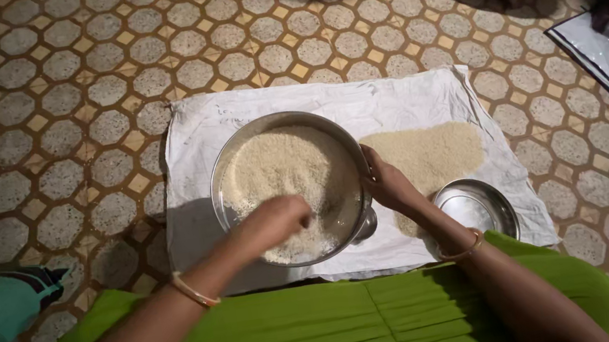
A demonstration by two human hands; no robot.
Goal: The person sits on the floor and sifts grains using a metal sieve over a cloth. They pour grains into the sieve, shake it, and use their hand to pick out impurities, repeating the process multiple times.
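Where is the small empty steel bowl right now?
In the head view, the small steel bowl sits on the white cloth's right near corner, beside the right hand's wrist and the loose rice pile.

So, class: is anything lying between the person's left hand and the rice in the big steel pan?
Nothing visible. The left hand is inside the steel pan, right over the rice. The right hand grips the pan's rim on the other side, clear of it.

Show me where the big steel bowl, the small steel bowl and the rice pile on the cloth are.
big steel bowl (pixel 237 142), head view, upper left rim
small steel bowl (pixel 476 206), head view, bare inside
rice pile (pixel 428 149), head view, middle of the heap
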